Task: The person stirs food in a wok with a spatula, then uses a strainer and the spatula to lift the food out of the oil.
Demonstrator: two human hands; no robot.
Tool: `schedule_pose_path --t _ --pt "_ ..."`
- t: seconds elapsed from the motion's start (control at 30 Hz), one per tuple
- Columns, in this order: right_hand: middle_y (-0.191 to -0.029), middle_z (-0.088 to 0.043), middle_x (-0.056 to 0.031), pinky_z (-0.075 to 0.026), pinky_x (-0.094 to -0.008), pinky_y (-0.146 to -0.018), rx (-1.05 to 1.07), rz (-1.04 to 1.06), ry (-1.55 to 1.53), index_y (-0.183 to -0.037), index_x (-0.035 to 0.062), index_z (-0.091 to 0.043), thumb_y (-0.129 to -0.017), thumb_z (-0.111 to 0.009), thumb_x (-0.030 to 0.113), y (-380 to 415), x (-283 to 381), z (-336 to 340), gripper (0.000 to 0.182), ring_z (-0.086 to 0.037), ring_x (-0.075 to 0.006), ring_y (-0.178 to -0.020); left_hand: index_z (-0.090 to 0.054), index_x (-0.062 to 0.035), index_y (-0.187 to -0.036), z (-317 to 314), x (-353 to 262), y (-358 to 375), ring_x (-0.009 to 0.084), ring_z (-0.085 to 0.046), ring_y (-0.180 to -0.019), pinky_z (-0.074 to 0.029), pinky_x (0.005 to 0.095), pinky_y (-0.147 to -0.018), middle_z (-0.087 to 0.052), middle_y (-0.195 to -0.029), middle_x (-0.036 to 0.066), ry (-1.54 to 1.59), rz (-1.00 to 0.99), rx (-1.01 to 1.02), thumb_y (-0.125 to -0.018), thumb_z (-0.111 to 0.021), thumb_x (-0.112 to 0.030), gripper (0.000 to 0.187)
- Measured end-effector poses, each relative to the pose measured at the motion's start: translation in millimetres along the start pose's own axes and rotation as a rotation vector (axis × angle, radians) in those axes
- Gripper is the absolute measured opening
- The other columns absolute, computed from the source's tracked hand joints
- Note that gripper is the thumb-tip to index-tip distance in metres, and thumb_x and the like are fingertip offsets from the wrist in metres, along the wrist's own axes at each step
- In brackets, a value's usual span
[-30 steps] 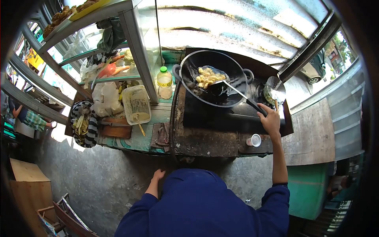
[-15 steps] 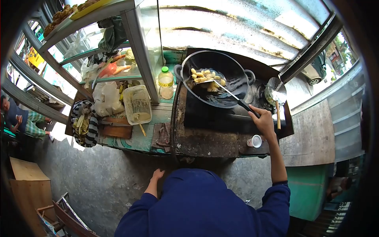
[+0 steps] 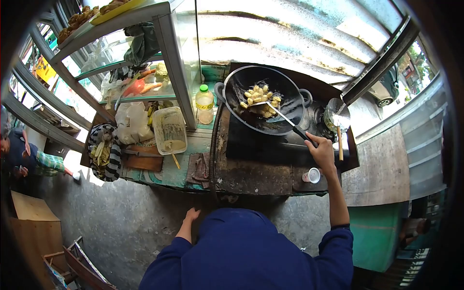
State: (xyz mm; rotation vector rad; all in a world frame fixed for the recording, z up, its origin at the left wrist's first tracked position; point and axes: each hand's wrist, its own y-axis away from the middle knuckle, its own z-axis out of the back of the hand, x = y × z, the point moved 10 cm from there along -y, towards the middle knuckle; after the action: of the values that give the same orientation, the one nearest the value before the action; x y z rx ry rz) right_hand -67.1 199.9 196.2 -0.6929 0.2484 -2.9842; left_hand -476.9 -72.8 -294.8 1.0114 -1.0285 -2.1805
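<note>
The right hand (image 3: 321, 153) was closed around the black handle of a long metal skimmer ladle (image 3: 282, 116), arm stretched forward over the stove. The left hand (image 3: 189, 216) hung low beside the body in front of the table edge, fingers loosely open, holding nothing.

Change noted: a second earlier the ladle head was raised clear of the oil with a heap of pale yellow fried pieces (image 3: 258, 95) on it. At this moment the head lay low in the round black wok (image 3: 263, 99), and the pieces were spread loose around it near the far left wall. Judgement: the load had been tipped back and the frying was not finished.

The fried pieces lay well ahead of the right hand, at the ladle's far end, and well apart from the left hand.

Around the work: a small white cup (image 3: 313, 175) stood on the worn dark table (image 3: 251, 174) just below the right hand. A second metal ladle with a wooden handle (image 3: 337, 121) rested to the right of the wok. A clear plastic bottle with a green cap (image 3: 204, 104) stood to the left of the wok, and a rectangular clear plastic tub of batter (image 3: 168, 130) beyond it.
</note>
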Motion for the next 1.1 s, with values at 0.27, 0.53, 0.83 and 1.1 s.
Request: schedule_pose_path --t 0.27,0.53,0.83,1.1 --pt "-0.079 -0.057 -0.0156 -0.044 -0.0344 -0.065 -0.089 0.043 0.190 -0.092 0.0112 -0.058 -0.068 -0.056 0.022 -10.4 11.3 16.7 0.026 -0.055 -0.0297 -0.073 -0.039 0.0053 -0.110 3.7 -2.5 10.8 0.0323 -0.039 -0.105 -0.032 0.0345 -0.087 -0.041 -0.111 0.024 0.001 -0.001 -0.053 -0.071 -0.047 -0.033 0.055" --pt "-0.082 -0.057 -0.0155 -0.043 -0.0330 -0.067 0.011 0.031 0.099 -0.092 0.0140 -0.058 -0.066 -0.058 0.023 2.3 10.1 24.5 0.027 -0.055 -0.0282 -0.077 -0.041 0.0063 -0.107 -9.7 7.6 -4.1 0.0334 -0.041 -0.102 -0.033 0.0354 -0.086 -0.042 -0.108 0.025 0.040 0.031 0.002 -0.071 -0.048 -0.033 0.054" --pt "-0.080 -0.058 -0.0127 -0.043 -0.0327 -0.067 -0.067 -0.040 0.231 -0.094 0.0147 -0.058 -0.067 -0.057 0.024 -20.6 5.8 21.5 0.029 -0.055 -0.0272 -0.076 -0.041 0.0064 -0.108 -5.1 -0.6 5.3 0.0331 -0.040 -0.103 -0.033 0.0346 -0.086 -0.042 -0.108 0.026 0.035 0.023 -0.048 -0.071 -0.047 -0.032 0.054" --pt "-0.083 -0.056 -0.0163 -0.042 -0.0309 -0.066 0.045 0.077 -0.089 -0.094 0.0097 -0.057 -0.067 -0.058 0.021 -30.8 19.6 -16.3 0.030 -0.055 -0.0281 -0.077 -0.040 0.0064 -0.108 -7.0 9.7 0.0 0.0325 -0.039 -0.104 -0.032 0.0343 -0.087 -0.041 -0.109 0.025 0.048 0.021 -0.043 -0.071 -0.047 -0.033 0.054"
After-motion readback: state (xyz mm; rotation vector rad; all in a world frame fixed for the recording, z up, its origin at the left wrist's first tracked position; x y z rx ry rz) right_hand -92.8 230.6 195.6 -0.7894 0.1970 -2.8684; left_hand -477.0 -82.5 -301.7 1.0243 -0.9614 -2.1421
